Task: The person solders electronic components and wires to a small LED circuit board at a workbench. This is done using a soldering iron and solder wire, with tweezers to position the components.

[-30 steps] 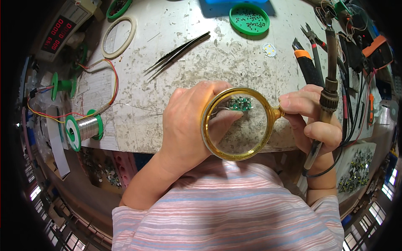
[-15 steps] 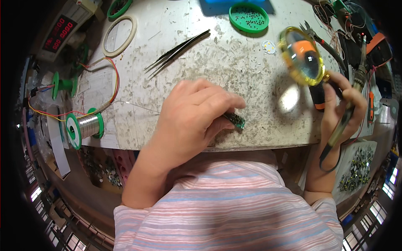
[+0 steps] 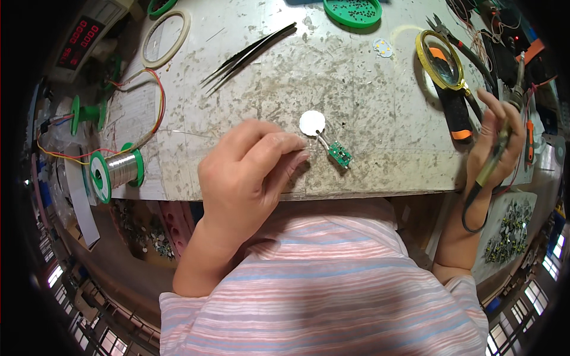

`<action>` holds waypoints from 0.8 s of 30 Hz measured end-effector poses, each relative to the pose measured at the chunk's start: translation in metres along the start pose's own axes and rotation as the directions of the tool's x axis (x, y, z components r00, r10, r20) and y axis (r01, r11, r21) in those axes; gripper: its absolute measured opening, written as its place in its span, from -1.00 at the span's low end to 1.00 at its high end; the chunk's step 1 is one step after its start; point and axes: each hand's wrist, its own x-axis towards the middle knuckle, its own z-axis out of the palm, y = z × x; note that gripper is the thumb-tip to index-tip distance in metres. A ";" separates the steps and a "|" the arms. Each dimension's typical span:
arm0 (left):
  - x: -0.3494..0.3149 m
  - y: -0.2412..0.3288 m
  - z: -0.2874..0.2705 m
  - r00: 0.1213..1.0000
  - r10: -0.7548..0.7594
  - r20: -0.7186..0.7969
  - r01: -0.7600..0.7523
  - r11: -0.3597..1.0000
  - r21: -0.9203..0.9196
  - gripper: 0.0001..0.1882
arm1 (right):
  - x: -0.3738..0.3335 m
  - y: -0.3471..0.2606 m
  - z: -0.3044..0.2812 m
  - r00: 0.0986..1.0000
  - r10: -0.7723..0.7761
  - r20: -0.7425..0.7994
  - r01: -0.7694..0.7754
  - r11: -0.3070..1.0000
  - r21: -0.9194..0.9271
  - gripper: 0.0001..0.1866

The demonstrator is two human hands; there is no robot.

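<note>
A small green circuit board point(image 3: 340, 155) lies on the worktable, joined by short leads to a round white disc point(image 3: 312, 123). Just left of the pair is my left hand point(image 3: 246, 163), thumb and forefinger slightly apart with nothing seen between them. At the right edge of the table, my right hand point(image 3: 497, 142) holds a soldering iron point(image 3: 494, 160), its metal end pointing away from me and its cord hanging below. Beside those fingers a gold-rimmed magnifying glass point(image 3: 440, 60) rests over a black-and-orange tool point(image 3: 454, 115) of unclear kind.
Black tweezers point(image 3: 249, 57) lie beyond my left hand. A solder spool point(image 3: 122, 170), coloured wires point(image 3: 161, 113) and a tape roll point(image 3: 166, 38) are at left. A green dish of small parts point(image 3: 353, 13), a small round board point(image 3: 383, 48) and cutters point(image 3: 460, 44) lie farther off.
My left hand has let go of the circuit board and drawn back left, uncovering the white disc. My right hand has put the magnifying glass down and keeps the soldering iron.
</note>
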 end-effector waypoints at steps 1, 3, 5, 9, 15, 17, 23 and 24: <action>0.001 0.002 0.002 0.999 0.018 -0.045 -0.018 1.000 0.002 -0.80 | 0.000 -0.001 -0.005 0.999 -0.023 -0.043 0.020 0.999 -0.047 -0.82; 0.000 0.005 -0.001 0.998 -0.006 -0.065 0.004 0.999 -0.031 -0.81 | -0.004 -0.004 -0.012 0.990 -0.076 -0.122 0.053 0.982 -0.180 -0.65; -0.002 0.010 -0.002 0.996 -0.026 -0.081 0.020 0.997 -0.071 -0.81 | -0.008 0.012 -0.031 0.984 -0.074 -0.164 0.046 0.984 -0.172 -0.65; -0.007 0.014 0.003 0.998 0.004 -0.061 -0.018 0.975 -0.222 -0.81 | -0.010 0.039 -0.060 0.952 0.007 -0.306 -0.066 0.981 -0.183 -0.69; -0.010 0.013 0.005 0.997 0.068 -0.024 -0.071 0.972 -0.222 -0.81 | -0.013 0.072 -0.070 0.937 0.059 -0.345 -0.161 0.948 -0.273 -0.73; -0.010 0.013 0.005 0.997 0.080 -0.023 -0.083 0.959 -0.272 -0.80 | -0.015 0.075 -0.075 0.957 0.101 -0.270 -0.193 0.921 -0.339 -0.76; -0.013 0.017 0.009 0.999 0.037 -0.010 -0.038 0.947 -0.320 -0.80 | -0.011 0.036 -0.094 0.931 0.181 -0.318 -0.266 0.932 -0.247 -0.82; -0.013 0.017 0.009 0.999 0.037 -0.009 -0.038 0.946 -0.321 -0.80 | -0.010 0.023 -0.091 0.913 0.213 -0.349 -0.294 0.934 -0.201 -0.82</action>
